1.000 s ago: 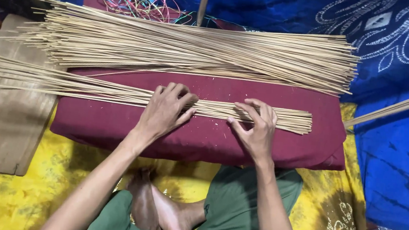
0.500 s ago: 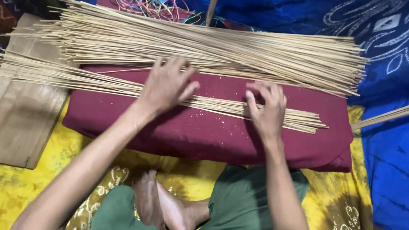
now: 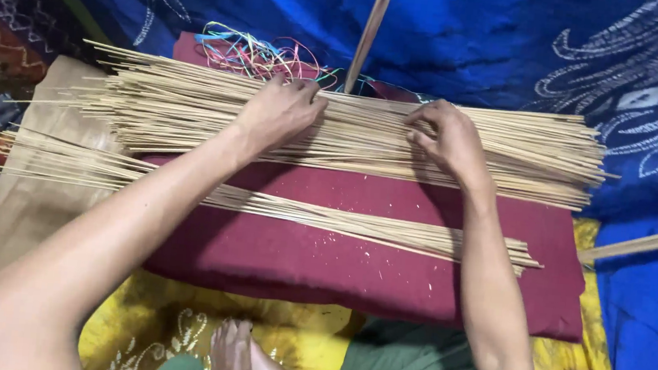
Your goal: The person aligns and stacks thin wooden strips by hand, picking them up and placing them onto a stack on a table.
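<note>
We had both hands off the near, thinner row of sticks [image 3: 357, 225] and up on the big far heap of sticks [image 3: 350, 127] — a clear change from a moment before, when our palms lay flat on that near row. The left hand [image 3: 278, 113] rested on the heap toward eleven o'clock from the middle of the maroon cushion [image 3: 322, 264], fingers curled over the far edge of the sticks and pressing down, though we could not tell whether any single stick was pinched. The right hand [image 3: 452, 136], toward one o'clock, had its fingertips bent onto the top of the heap in the same loose, clawed way. The near row lay untouched across the cushion, well apart from both hands, its left ends running out over the wooden board [image 3: 33, 207] at nine o'clock. Coloured strings [image 3: 257, 52] sat tangled just beyond the heap at twelve o'clock, beside a thin upright stick [image 3: 373, 26]. We judged the work had moved from the sorted row back to the stock — likely to draw more.
</note>
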